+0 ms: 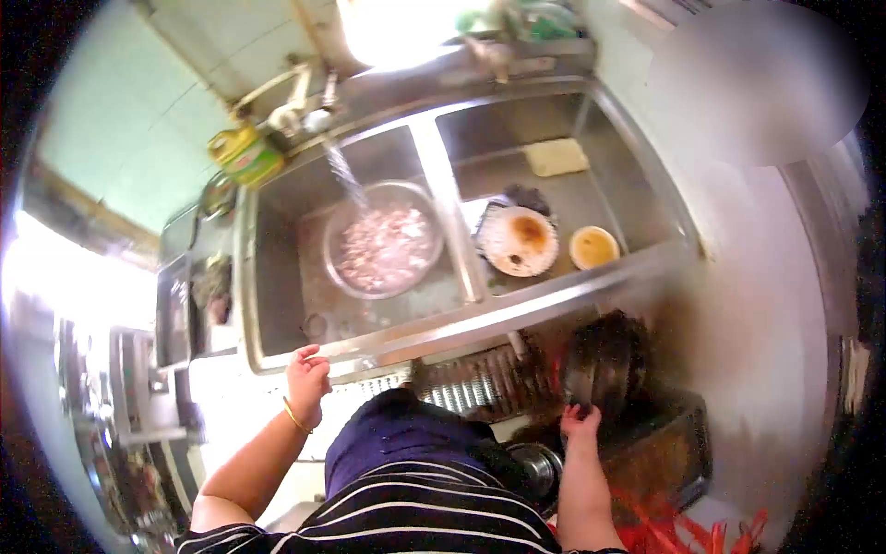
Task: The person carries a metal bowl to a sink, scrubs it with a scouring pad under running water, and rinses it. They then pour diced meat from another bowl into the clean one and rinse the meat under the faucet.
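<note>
My left hand [309,377] hovers at the front rim of the double sink, its fingers loosely bent and apart, with nothing in it. Low on the right, my right hand [580,423] has its fingers closed at the lower edge of a dark, round, pan-like vessel [604,365]; blur hides its exact kind. In the left basin of the sink [369,340], water runs from a tap [318,120] into a metal bowl [334,277] of pale pinkish chopped pieces, perhaps meat.
The right basin holds a white brown-stained round item [520,242], a small bowl with yellowish contents [593,248] and a pale yellow block [556,157]. A yellow jug [245,155] stands behind the left basin. A dark crate [660,452] and red strips [715,535] lie low right.
</note>
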Demonstrator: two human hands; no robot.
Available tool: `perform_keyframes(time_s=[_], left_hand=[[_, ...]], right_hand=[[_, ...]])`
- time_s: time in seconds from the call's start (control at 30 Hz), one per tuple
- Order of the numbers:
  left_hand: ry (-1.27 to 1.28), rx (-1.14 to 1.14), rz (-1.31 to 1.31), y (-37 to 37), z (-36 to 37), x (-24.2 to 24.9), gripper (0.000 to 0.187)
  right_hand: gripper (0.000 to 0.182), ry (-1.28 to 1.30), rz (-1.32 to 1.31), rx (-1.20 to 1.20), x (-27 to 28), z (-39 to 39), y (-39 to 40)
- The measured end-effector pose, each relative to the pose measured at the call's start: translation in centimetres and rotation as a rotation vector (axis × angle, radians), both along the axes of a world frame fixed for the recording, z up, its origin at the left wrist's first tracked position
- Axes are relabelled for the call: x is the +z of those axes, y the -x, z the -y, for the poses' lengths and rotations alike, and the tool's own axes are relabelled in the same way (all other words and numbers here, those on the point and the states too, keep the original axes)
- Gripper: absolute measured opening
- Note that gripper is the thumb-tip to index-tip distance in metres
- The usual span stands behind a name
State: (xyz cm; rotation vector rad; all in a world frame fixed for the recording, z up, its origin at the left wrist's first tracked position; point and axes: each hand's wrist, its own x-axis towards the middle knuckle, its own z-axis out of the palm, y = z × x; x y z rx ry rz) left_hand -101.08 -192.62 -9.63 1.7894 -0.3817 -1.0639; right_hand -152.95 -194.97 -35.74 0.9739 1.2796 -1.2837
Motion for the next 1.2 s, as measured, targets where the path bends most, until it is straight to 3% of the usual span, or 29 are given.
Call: perform_keyframes(time_s=[0.03,0.1,0.17,0.23,0.3,0.33,0.37,0.4,0.43,0.47,0.57,0.63,0.7,0.77,0.8,0.9,1.03,1.2], left_hand=[[-0.038,0.068,0.047,-1.0,-1.4,0.0,0.045],[-0.049,0.166,0.094,-2.0,-4.0,-0.3,0.049],[-0.056,0.233,0.103,-2.7,-6.1,-0.7,0.05],[-0.06,0.278,0.046,-2.8,-7.4,-0.8,0.05],[-0.044,0.341,-0.073,-3.0,-8.0,-1.2,0.045],[-0.036,0.329,-0.113,-3.4,-8.3,-1.9,0.043],[-0.027,0.315,-0.155,-4.0,-8.5,-2.6,0.042],[-0.005,0.351,-0.184,-4.1,-7.9,-2.4,0.038],[0.028,0.341,-0.209,-4.7,-7.4,-2.6,0.037],[0.063,0.33,-0.234,-5.4,-6.8,-2.9,0.036],[0.162,0.288,-0.259,-8.0,-4.7,-4.5,0.032],[0.196,0.244,-0.275,-10.1,-3.0,-5.0,0.031],[0.162,0.262,-0.325,-12.5,-1.2,-4.5,0.032],[0.201,0.259,-0.362,-15.0,-0.3,-4.7,0.032],[0.202,0.259,-0.382,-16.4,0.1,-5.0,0.032],[0.229,0.307,-0.463,-20.4,1.2,-5.7,0.029],[0.215,0.403,-0.551,-25.1,2.7,-6.9,0.024],[0.196,0.415,-0.6,-28.3,4.4,-7.8,0.022]], right_hand=[[0.057,0.049,0.044,0.019,-1.8,0.2,0.6],[0.051,-0.041,-0.117,0.179,-2.3,0.8,0.2],[0.044,0.455,0.11,0.334,-10.4,-1.1,4.3],[0.043,1.016,0.237,0.45,-12.9,-0.7,5.6],[0.04,0.571,-0.172,0.44,-8.7,2.7,4.8],[0.04,0.349,-0.378,0.419,-4.8,5.1,3.7],[0.035,0.193,-0.524,0.213,5.2,8.8,-1.8],[0.026,0.015,-0.832,0.31,6.3,10.9,-1.2],[0.018,0.134,-0.938,0.553,6.6,12.2,1.0],[0.016,0.233,-1.11,0.523,10.1,14.7,-1.3],[0.015,0.541,-1.276,0.53,20.0,22.0,-10.6],[0.017,0.742,-1.345,0.753,26.2,25.1,-19.5],[0.015,1.125,-1.555,1.078,28.0,28.5,-26.8],[0.01,1.451,-2.122,1.517,34.4,29.4,-37.2],[0.01,1.554,-2.305,1.595,36.2,29.7,-41.7],[0.012,1.811,-2.794,1.777,37.9,32.5,-50.6],[0.009,1.924,-2.982,1.86,38.0,36.6,-56.7],[0.009,1.961,-3.121,1.863,37.7,39.6,-58.2]])
